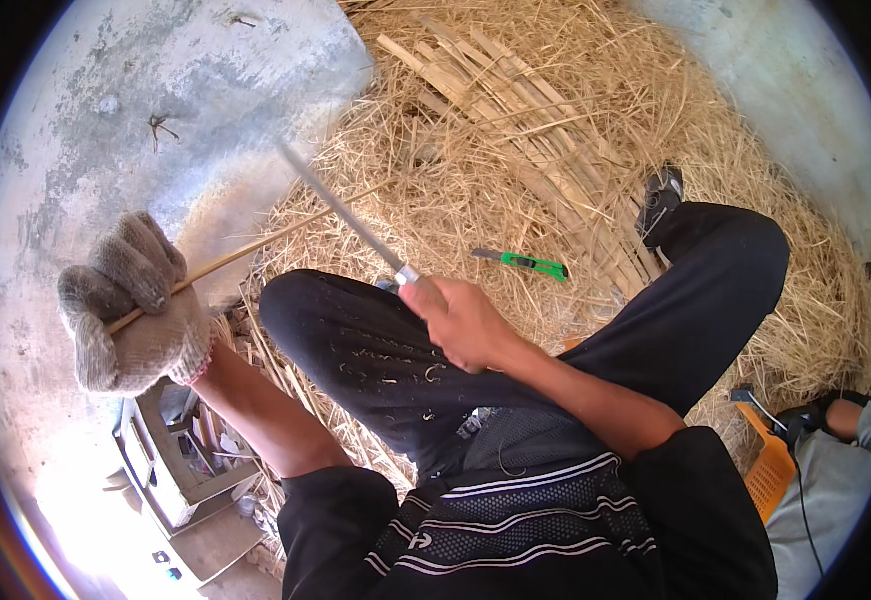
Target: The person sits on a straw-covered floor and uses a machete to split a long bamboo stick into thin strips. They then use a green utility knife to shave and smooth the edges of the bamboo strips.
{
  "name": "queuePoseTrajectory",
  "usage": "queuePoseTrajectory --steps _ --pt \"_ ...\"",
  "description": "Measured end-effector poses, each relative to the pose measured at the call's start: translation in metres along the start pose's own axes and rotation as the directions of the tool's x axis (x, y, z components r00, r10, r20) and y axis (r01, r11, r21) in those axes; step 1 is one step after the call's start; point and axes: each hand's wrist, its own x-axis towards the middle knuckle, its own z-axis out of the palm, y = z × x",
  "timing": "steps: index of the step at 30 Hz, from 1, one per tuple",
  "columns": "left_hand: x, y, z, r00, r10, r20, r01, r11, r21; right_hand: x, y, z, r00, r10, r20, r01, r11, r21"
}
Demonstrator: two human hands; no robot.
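Right hand on knife, left hand on strip

The bare right hand wraps the handle; the gloved left is clenched around the thin wood. Farther out, blade and strip cross, contact unclear. A green cutter lies on the straw, slats toward its far edge.

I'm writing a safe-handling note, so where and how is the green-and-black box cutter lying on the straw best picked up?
Probably by its green-and-black handle, from above and the person's right. The box cutter lies lengthwise across the view on the dry yellow straw, its slim grey blade pointing left, so that end is best avoided.
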Motion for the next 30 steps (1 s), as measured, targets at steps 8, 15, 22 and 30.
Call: queuePoseTrajectory --steps 8,15,22,30 --pt "-0.001 0.002 0.009 0.990 -0.008 -0.138 0.014 0.999 0.044 0.008 0.013 0.008 0.969 -0.228 -0.090 0.151 0.844 -0.515" --pt "0.004 -0.003 0.001 0.985 0.037 -0.167 -0.044 0.998 -0.039 -0.024 -0.020 0.016 0.883 -0.468 -0.022 0.398 0.773 -0.495" --pt "0.015 -0.008 0.012 0.946 0.213 -0.243 -0.145 0.952 0.271 0.027 0.036 -0.001 0.946 -0.279 -0.166 0.134 0.801 -0.583" --pt "0.011 -0.008 0.012 0.958 0.151 -0.242 -0.131 0.987 0.097 0.016 0.007 -0.011 0.994 -0.070 -0.086 0.050 0.975 -0.218"
